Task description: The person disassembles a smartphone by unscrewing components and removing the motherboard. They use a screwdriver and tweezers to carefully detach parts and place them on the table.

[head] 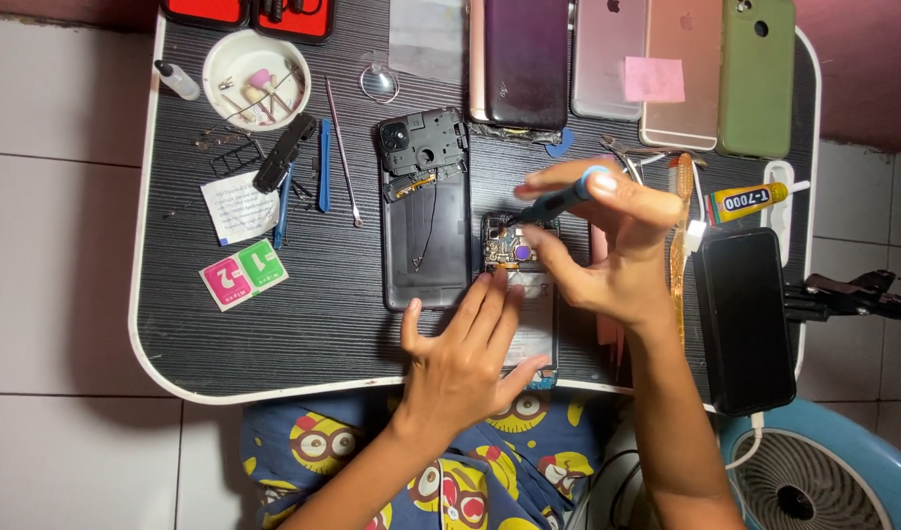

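The opened phone (522, 285) lies near the front edge of the table (303, 324), its board end pointing away from the person. The left hand (465, 353) rests flat on the phone's lower half, fingers spread, gripping nothing. The right hand (607, 250) pinches a blue screwdriver (558, 201) between thumb and fingers, its tip down at the phone's upper board. Just left of the phone lies the back cover (426, 221); further left, a white bowl (254, 79) of small parts. To do this well, I judge: keep the driver upright on the screw, press lightly, and keep the flat hand steadying the phone so it cannot slide
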